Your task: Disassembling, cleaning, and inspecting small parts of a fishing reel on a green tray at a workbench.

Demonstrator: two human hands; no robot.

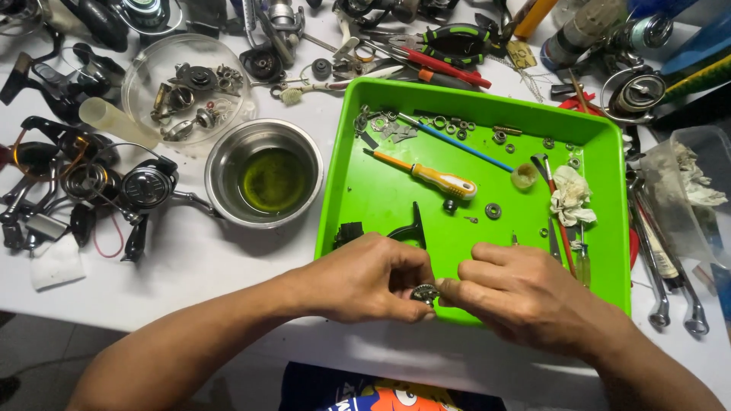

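both hands meet over the near edge of the green tray [601,228], which sits on a white worktable [198,266]. the left hand [369,278] and the right hand [518,293] are both closed narrow, fingertips pinching a small round metal part [425,293] between them, just above the tray's near rim. what the part is exactly is too small to tell.

inside the tray lie a yellow-handled screwdriver [434,177], a thin blue rod [457,143], a crumpled white rag [569,196] toward its right wall, a black reel piece [407,228] near the left hand, and scattered washers and rings along its far side.

left of the tray stands a steel bowl [221,164] with yellowish liquid, and beyond that a clear round dish [137,76] of small metal parts. further left of the tray lie black fishing reels [145,186]. beyond the tray's far wall are pliers with green and black grips [457,38]; right of the tray lie wrenches [670,297]. the floor below the table's near edge looks grey.
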